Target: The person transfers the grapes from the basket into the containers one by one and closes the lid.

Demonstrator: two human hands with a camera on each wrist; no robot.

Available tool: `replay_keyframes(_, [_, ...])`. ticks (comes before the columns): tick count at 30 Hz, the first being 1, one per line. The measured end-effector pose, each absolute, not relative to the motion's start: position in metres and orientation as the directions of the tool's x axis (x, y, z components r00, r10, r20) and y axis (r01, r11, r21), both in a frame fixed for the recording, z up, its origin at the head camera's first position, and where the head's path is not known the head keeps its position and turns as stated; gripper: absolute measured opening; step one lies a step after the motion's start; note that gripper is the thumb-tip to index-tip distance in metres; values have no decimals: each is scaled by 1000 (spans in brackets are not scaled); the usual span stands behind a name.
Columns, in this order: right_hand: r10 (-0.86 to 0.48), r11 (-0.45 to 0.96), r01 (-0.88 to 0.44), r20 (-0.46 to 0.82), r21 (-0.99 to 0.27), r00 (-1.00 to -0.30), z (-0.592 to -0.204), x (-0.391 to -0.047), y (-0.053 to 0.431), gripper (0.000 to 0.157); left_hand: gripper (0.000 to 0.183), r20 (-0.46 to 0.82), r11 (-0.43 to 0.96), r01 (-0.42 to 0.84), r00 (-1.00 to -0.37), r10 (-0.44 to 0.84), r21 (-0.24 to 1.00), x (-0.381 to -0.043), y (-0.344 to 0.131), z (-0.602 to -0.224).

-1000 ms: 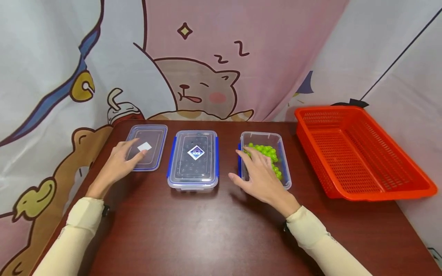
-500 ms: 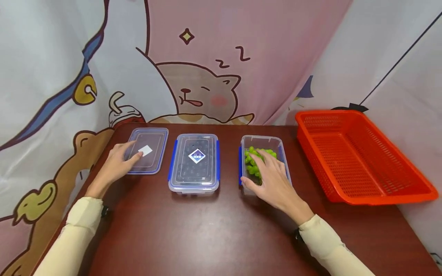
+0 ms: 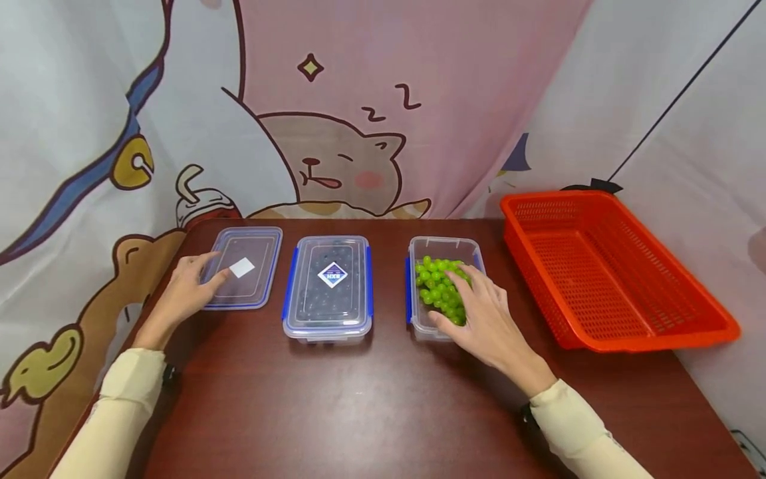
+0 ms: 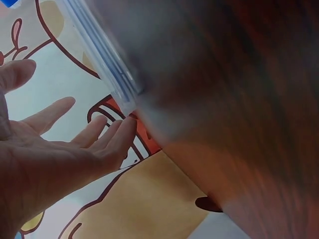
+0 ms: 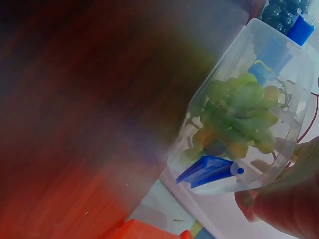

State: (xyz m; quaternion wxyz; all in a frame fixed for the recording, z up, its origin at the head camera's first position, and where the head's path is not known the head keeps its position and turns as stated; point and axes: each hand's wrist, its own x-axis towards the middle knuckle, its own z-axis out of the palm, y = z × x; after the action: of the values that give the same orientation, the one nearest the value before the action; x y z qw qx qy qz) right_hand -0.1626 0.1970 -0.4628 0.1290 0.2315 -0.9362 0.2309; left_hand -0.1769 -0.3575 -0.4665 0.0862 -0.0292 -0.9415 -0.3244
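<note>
In the head view my left hand (image 3: 188, 289) is over the left edge of a clear lid (image 3: 257, 286) with a white sticker, its fingers spread and holding nothing. In the left wrist view its fingertips come close to the edge of the lid. My right hand (image 3: 485, 319) hovers over the right side of an open clear container (image 3: 431, 332) with blue side clips. Green grapes (image 3: 439, 286) lie inside it. The right fingers are loosely bent, with the fingertips near the grapes. The right wrist view shows the grapes (image 5: 239, 114) through the container's wall.
A lidded clear container (image 3: 328, 293) with blue clips and dark round fruit inside stands between the hands. To the right is a red plastic basket (image 3: 604, 342) with perforated sides. All of them rest on a dark red-brown table (image 3: 353, 412), backed by a printed cartoon curtain.
My right hand has shifted to the right across the container, and more of the green grapes show on its left side. The left hand stays by the lid.
</note>
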Motion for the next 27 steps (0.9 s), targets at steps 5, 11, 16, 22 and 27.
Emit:
replay_keyframes(5, [-340, 798, -457, 332, -394, -880, -464, -162, 205, 85, 58, 167, 795, 105, -986, 4, 598, -183, -361, -469])
replay_keyframes(11, [-294, 813, -380, 252, -441, -922, -464, -160, 213, 94, 57, 126, 804, 78, -992, 4, 590, -187, -367, -472])
replay_keyframes(16, [-258, 824, -302, 156, -480, -953, -465, -160, 217, 101, 57, 59, 787, 42, -998, 8, 616, -188, -373, -469])
replay_keyframes(22, [-256, 828, -261, 78, -496, -963, -465, -158, 222, 108, 57, -24, 750, 10, -999, 34, 662, -191, -381, -468])
replay_keyframes(27, [-276, 812, -269, 65, -518, -959, -466, -155, 226, 110, 55, -58, 721, -1, -997, 54, 693, -194, -391, -470])
